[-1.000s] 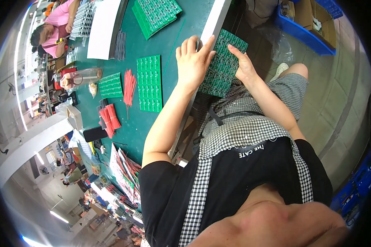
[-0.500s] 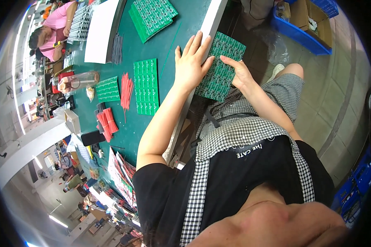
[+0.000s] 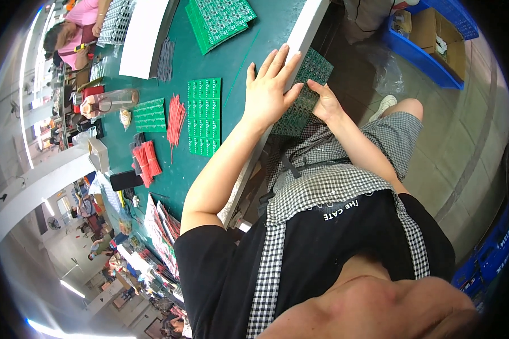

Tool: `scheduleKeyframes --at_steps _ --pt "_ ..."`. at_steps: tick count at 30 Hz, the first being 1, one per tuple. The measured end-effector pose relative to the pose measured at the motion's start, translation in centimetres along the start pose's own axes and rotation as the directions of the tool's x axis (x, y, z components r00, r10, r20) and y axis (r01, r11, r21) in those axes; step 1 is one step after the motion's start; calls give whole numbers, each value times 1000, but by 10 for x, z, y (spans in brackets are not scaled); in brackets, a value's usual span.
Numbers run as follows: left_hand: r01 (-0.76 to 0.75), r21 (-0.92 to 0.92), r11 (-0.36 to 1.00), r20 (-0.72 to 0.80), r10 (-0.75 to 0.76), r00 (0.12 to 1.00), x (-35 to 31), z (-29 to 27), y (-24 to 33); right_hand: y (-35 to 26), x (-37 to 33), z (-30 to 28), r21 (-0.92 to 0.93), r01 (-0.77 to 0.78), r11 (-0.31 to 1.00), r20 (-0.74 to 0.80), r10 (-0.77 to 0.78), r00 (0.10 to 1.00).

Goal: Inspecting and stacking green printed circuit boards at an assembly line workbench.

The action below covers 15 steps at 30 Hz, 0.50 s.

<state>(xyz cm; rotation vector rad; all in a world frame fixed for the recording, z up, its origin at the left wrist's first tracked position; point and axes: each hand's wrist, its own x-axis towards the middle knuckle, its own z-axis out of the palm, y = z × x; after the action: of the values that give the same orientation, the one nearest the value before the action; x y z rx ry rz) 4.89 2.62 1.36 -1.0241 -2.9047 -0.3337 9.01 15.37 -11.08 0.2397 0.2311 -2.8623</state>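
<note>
A green circuit board panel (image 3: 293,117), dotted with small parts, is tilted beside the table edge, above my lap. My right hand (image 3: 327,106) grips its right side, thumb on the near face and the other fingers mostly hidden behind. Spread flat over the white table edge (image 3: 306,25) is my left hand (image 3: 268,87), its thumb reaching toward the panel; whether it touches cannot be told. On the green table lie another panel (image 3: 204,116) left of my left hand, a stack of panels (image 3: 221,22) farther off, and a smaller panel (image 3: 150,115).
Red wires (image 3: 176,120), a red wire bundle (image 3: 147,160), dark wires (image 3: 165,59), a phone (image 3: 126,180) and a clear bottle (image 3: 112,101) lie on the table. A blue crate (image 3: 424,53) with a cardboard box stands on the floor at right. A person in pink (image 3: 80,31) sits far left.
The panel has tilted and its face looks darker. My right hand's pointing finger has folded in, and the hand now grips the panel's side. My left hand stays spread at the table edge.
</note>
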Motion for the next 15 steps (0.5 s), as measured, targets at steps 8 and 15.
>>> scheduleKeyframes --at_steps 8,15 --pt "6 14 1000 27 -7 1000 -4 -1 -2 9 20 -1 -10 12 1000 96 -11 995" --pt "-11 -84 996 4 11 1000 -4 4 -8 -8 8 -19 24 -50 998 43 49 998"
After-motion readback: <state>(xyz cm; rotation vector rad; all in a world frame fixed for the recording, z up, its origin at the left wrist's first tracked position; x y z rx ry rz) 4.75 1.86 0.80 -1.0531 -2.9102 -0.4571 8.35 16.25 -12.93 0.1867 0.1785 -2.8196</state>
